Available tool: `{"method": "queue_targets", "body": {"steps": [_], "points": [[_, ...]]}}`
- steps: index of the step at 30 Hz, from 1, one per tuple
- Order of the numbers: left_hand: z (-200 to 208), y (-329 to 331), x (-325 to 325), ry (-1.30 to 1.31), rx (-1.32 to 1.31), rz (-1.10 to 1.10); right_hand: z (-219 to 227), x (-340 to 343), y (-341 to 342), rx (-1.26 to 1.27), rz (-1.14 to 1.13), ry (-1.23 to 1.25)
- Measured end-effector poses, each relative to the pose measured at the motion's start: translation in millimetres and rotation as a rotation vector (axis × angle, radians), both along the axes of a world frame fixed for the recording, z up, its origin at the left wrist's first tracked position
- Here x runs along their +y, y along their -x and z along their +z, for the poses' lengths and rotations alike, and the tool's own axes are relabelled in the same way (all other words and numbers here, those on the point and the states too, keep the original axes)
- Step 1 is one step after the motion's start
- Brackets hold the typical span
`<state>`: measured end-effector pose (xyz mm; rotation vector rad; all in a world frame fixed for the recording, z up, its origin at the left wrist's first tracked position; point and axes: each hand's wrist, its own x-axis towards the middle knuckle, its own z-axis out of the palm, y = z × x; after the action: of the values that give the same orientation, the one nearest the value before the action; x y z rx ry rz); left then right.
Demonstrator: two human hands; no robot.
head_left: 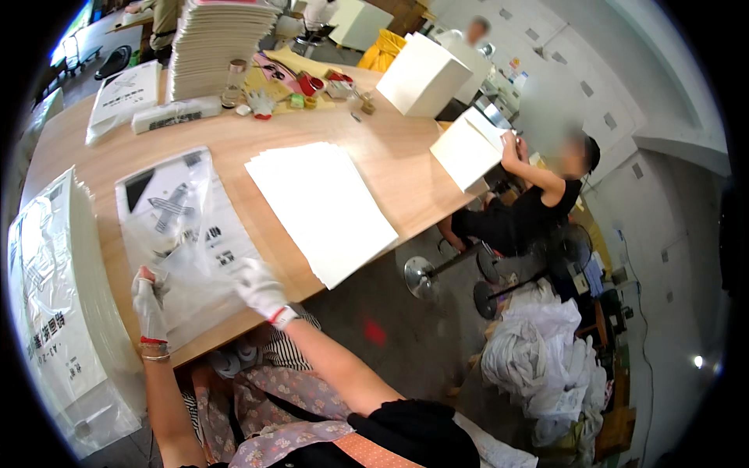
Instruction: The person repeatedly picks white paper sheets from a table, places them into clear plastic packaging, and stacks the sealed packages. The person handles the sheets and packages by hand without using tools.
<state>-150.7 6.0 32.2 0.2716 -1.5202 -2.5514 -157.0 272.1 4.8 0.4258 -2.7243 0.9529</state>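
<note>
A clear plastic bag [222,199] with dark printing lies flat on the table in front of me, with white sheets showing through it. My left hand [150,300], in a white glove with uncovered fingertips, is closed on the bag's near left edge. Over the bag's near right side is my right hand [261,288], also white-gloved. Motion smears its fingers, so their grip cannot be made out. To the right of the bag, a slightly fanned stack of blank white paper [324,210] reaches the table's near edge.
Wrapped paper packs [51,288] are piled at the left. A tall paper stack [214,51], a glass bottle [233,84] and tape rolls [310,84] stand farther back. Across the right side, a seated person [538,195] handles a white stack [468,148]. Plastic sheeting [538,351] heaps on the floor.
</note>
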Motion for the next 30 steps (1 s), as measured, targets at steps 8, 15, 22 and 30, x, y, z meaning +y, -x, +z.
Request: {"method": "queue_targets", "body": {"steps": [8,15,22,30], "points": [[69.1,-29.6,43.8,0.332,-0.030,0.018,74.2,-97.7,-30.2,-0.188,0.247,0.253],[162.3,-48.8,52.2,0.730,0.319,-0.113,-20.1,-106.4,-2.7,0.035,0.312,-0.148],[117.4,-88.2,42.2,1.309,0.308,0.183,70.0,28.7,-88.6,-0.287,0.458,0.562],[126.6,-156.4,65.2,0.909,0.577,0.346,49.9,187.2,-24.4,-0.078,-0.052,-0.494]]}}
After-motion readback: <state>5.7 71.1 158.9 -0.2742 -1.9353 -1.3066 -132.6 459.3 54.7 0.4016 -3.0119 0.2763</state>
